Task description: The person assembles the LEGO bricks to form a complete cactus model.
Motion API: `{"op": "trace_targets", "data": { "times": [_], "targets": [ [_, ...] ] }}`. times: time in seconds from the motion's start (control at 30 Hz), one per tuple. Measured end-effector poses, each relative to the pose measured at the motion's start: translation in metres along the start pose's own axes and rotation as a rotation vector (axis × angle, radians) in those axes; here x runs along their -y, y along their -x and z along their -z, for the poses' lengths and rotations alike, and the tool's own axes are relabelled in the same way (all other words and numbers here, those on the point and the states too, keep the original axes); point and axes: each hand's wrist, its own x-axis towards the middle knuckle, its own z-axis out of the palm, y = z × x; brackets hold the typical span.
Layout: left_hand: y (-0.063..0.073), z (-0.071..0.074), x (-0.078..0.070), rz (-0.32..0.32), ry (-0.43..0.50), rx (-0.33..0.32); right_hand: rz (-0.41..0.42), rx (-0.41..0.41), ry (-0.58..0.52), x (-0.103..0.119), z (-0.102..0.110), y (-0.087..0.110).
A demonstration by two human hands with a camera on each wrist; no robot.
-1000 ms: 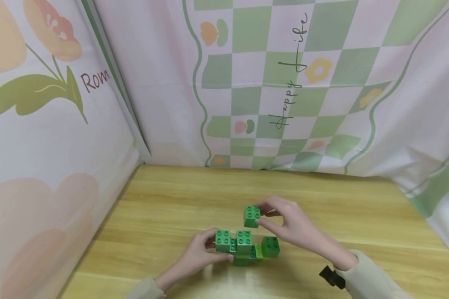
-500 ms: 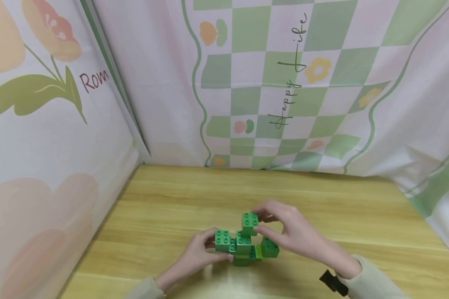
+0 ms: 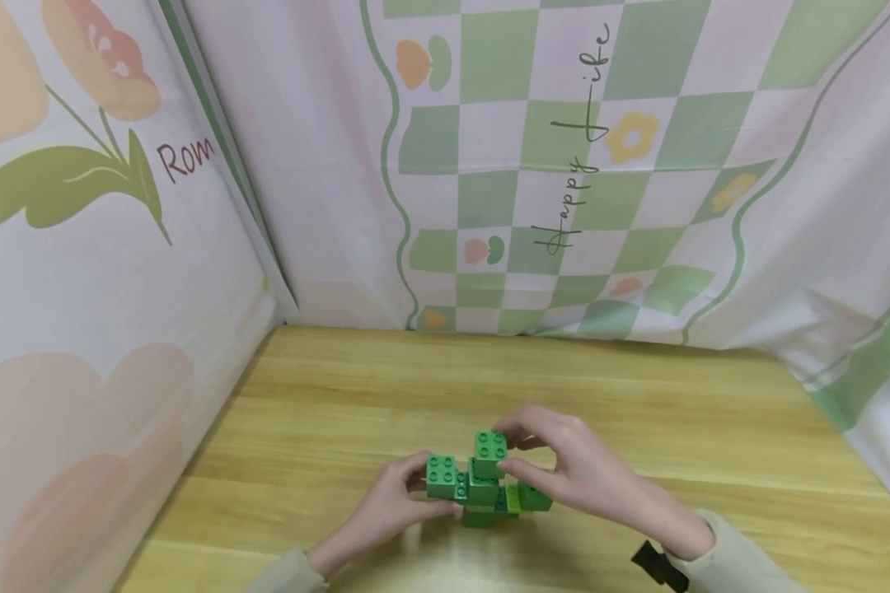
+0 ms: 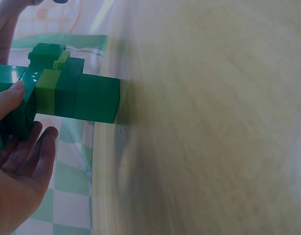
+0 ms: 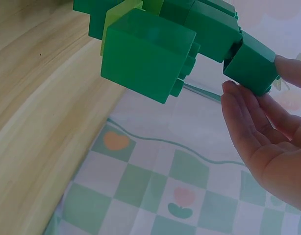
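Note:
A toy-brick build [image 3: 483,492] of green bricks with lime pieces stands upright on the table. My left hand [image 3: 396,501] grips its left side, thumb in front and fingers behind, under a green brick [image 3: 441,476] at that end. Between thumb and fingertips my right hand [image 3: 564,457] pinches a separate green brick [image 3: 490,453], studs up, right at the top of the middle column. In the right wrist view this pinched brick [image 5: 252,63] sits slightly tilted against the column's top. Another green brick [image 5: 148,54] juts out at the build's right end, partly hidden by my right hand in the head view.
The wooden table [image 3: 326,395] spreads around the build. Behind it hangs a checked green-and-white curtain [image 3: 534,198], and a flowered cloth wall [image 3: 119,329] rises on the left. A black strap piece [image 3: 660,567] is at the right sleeve [image 3: 737,552].
My right hand has brought its brick down, toward me and slightly left, from behind the build onto the middle column's top. The left hand has kept its grip in place.

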Motion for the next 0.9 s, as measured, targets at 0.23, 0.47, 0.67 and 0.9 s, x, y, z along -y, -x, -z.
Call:
{"op": "trace_targets", "data": {
  "times": [0.23,0.47,0.67,0.9],
  "targets": [
    [0.0005,0.0006,-0.0003,0.002,-0.001,0.001,0.004,0.016,-0.004,0.0012,-0.0017,-0.0014],
    [0.0005,0.0003,-0.0004,0.006,0.001,0.008,0.010,0.027,0.005,0.0032,-0.0028,-0.0029],
    [0.0004,0.0005,-0.0006,0.005,-0.003,0.000,-0.029,0.067,-0.018,0.0035,-0.0032,-0.0030],
    [-0.0001,0.0007,-0.0002,0.005,-0.009,0.000,-0.031,0.116,-0.076,0.0026,-0.0033,-0.0036]
  ]
}}
